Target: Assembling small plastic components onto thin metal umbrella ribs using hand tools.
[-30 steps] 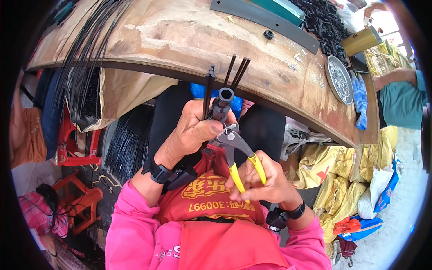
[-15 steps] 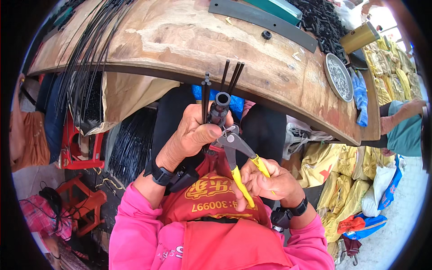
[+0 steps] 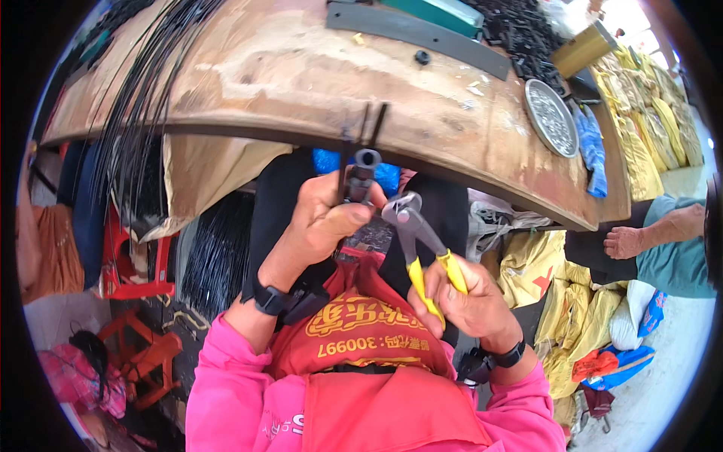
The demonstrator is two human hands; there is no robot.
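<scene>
A black hollow tube-shaped fitting (image 3: 367, 159) stands upright in the closed fingers of my left hand (image 3: 322, 224). Thin black rods (image 3: 378, 126) stick up around it, blurred by motion. My right hand (image 3: 471, 297) grips pincer pliers (image 3: 410, 226) by their yellow handles, its fingers wrapped about them. The grey plier head sits just right of my left thumb tip, apart from the fitting. Whether a small piece lies between the jaws I cannot make out.
The wooden table (image 3: 294, 83) bears long black rods (image 3: 154, 68), a grey metal strip (image 3: 422, 44), a small black ring (image 3: 422, 57), a heap of black parts (image 3: 520, 30) and a round dish of small metal pieces (image 3: 552, 119). Another person's hand (image 3: 623, 242) is at the right.
The pliers have moved right, away from the fitting, along with my right hand. My left hand still holds the fitting and rods. The other person's hand has come further into view.
</scene>
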